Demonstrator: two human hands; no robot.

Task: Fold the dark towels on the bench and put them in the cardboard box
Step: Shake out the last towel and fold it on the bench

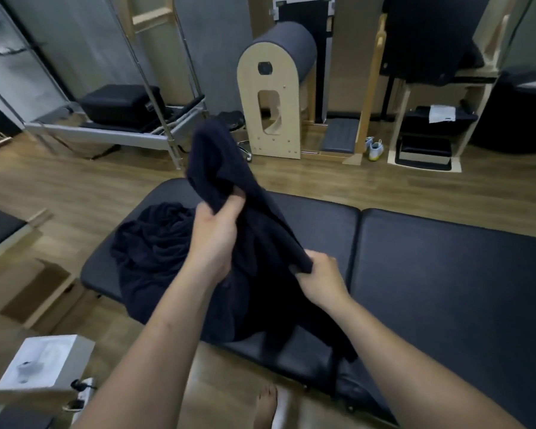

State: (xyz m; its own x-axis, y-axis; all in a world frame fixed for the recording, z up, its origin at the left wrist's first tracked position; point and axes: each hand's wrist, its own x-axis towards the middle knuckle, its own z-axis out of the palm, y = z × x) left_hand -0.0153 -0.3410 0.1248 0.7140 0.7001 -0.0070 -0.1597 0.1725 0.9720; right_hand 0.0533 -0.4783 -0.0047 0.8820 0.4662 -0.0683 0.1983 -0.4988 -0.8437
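Here, a person stands at a black padded bench [446, 274] and holds one dark towel [260, 230] up over it with both bare hands. The left hand [215, 233] is raised, its fingers curled round a bunched fold of the cloth near the top. Above this grip a loose part of the towel stands up and flops over. The right hand [317, 275] is lower and nearer the body, fingers and thumb closed in a pinch on an edge or corner of the same towel. Between the two hands the cloth runs in a slanting line. The remainder hangs down to the near edge of the bench, where its lower end drapes over the padding.

On the left section of the bench, behind the left forearm, lies a crumpled heap of further dark towels [155, 239], unfolded; whether it touches the held one cannot be told. The cardboard box [41, 289] sits open on the wooden floor [322, 181] just beside the bench's left end; its contents cannot be made out. Nearer, at lower left, is a white carton [44, 366]. A bare foot [265, 407] shows below the bench edge. Against the far wall stand a padded wooden barrel [276, 97] and a pair of pale shoes [375, 148].
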